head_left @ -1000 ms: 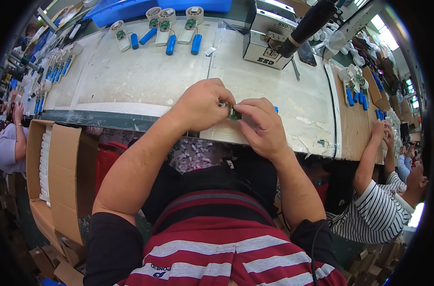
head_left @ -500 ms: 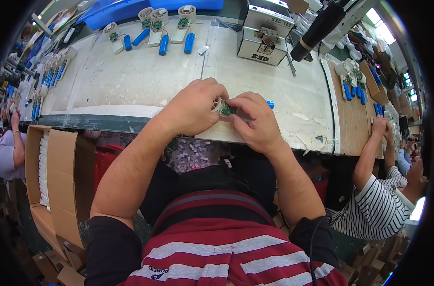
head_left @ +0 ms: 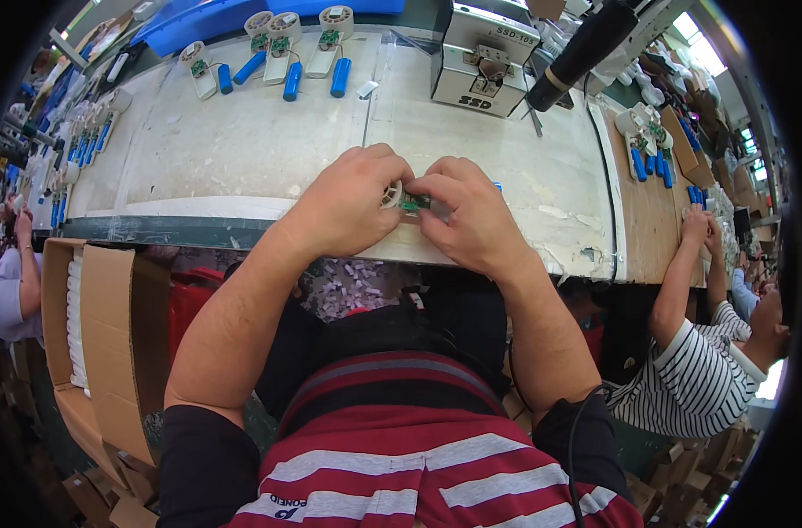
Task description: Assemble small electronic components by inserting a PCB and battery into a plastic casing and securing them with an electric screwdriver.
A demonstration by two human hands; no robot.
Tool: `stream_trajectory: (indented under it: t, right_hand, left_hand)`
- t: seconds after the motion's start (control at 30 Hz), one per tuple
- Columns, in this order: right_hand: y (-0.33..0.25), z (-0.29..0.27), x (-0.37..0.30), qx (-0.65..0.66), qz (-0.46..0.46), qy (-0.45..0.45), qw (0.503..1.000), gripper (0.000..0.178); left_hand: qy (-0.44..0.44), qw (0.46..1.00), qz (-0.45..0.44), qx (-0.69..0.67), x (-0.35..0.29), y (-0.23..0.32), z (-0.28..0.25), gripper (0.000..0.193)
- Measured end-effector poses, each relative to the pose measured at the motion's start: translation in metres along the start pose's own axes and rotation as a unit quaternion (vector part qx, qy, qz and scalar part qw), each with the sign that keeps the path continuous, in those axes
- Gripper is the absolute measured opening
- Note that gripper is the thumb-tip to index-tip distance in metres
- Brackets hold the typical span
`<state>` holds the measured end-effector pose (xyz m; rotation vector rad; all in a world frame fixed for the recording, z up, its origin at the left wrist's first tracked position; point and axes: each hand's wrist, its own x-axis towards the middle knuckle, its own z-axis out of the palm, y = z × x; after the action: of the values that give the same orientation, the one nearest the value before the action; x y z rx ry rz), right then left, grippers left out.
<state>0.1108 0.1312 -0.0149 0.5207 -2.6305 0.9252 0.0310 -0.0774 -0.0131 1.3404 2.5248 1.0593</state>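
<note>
Holding a white round-headed housing [head_left: 392, 195] with green circuit board [head_left: 410, 203] at centre of frame, pinched between thumb and curled fingers of the left hand [head_left: 352, 199]. Showing thumb and forefinger of the right hand [head_left: 471, 216] nearly closed at the board's right edge; cannot tell exact contact. Noting, at upper left, four similar units [head_left: 276, 69] with blue cylinders [head_left: 292, 82] and, right of top centre, a boxy metal machine [head_left: 473, 95].

White round housing [head_left: 391, 195] shows more beside left hand [head_left: 350, 201]; blue cylinder [head_left: 498, 186] more hidden behind right hand [head_left: 473, 218] than half a second ago.
</note>
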Motion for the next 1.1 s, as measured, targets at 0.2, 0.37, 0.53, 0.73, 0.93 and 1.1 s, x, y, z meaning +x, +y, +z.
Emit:
stream_trajectory:
  t: [0.2, 0.37, 0.53, 0.73, 0.93, 1.1]
  right_hand:
    - [0.000, -0.003, 0.001, 0.008, 0.007, -0.011, 1.000, 0.023]
    - [0.003, -0.003, 0.004, 0.009, 0.002, -0.016, 1.000, 0.022]
    - [0.020, -0.002, -0.009, 0.053, 0.027, 0.030, 0.998, 0.023]
    - [0.024, -0.003, -0.014, 0.052, 0.043, 0.023, 0.997, 0.024]
    - [0.029, 0.001, -0.014, 0.037, 0.019, 0.040, 0.998, 0.023]
    - [0.025, -0.002, -0.013, 0.029, 0.004, 0.039, 0.999, 0.022]
  left_hand:
    - [0.025, 1.000, -0.010, -0.014, -0.001, 0.005, 0.000, 0.030]
    - [0.021, 0.999, -0.026, 0.000, 0.001, 0.006, 0.001, 0.028]
    - [0.014, 0.999, -0.027, 0.011, 0.003, 0.008, 0.000, 0.024]
    - [-0.002, 0.999, -0.027, 0.026, 0.005, 0.012, -0.005, 0.024]
    - [-0.022, 0.999, -0.044, 0.023, 0.008, 0.014, -0.006, 0.023]
    - [-0.025, 0.998, -0.048, 0.022, 0.007, 0.015, -0.008, 0.022]
